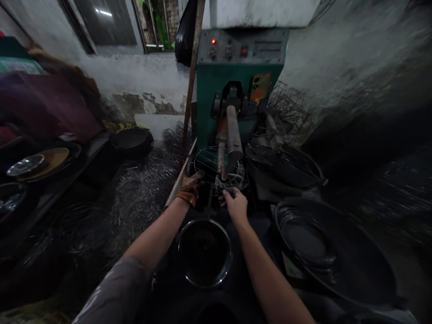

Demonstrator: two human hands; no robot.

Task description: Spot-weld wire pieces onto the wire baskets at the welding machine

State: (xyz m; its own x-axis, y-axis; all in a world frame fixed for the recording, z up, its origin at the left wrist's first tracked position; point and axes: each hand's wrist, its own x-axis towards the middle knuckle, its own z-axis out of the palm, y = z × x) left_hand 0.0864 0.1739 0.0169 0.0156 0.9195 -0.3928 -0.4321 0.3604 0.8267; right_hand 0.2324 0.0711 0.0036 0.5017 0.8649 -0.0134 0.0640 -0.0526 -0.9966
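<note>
A round wire rack (207, 153) lies under the rod-like arms (233, 130) of a green machine (216, 76) that looks like a spot welder. My left hand (191, 188), in a worn brown glove, is closed at the rack's near left edge. Bare and with darkened fingertips, my right hand (235, 202) pinches close to the tip of the lower arm. What sits between those fingers is too dark to make out. A metal ring (230, 256) lies just in front of me, below both hands.
Wide black pans (364, 256) stand at the right, one with stacked rings (332, 265) in it. Tangled wire (138, 184) heaps up at the left. A wooden pole (189, 90) leans beside the machine. A phone (259, 87) is fixed to its front, and a red lamp (213, 41) glows.
</note>
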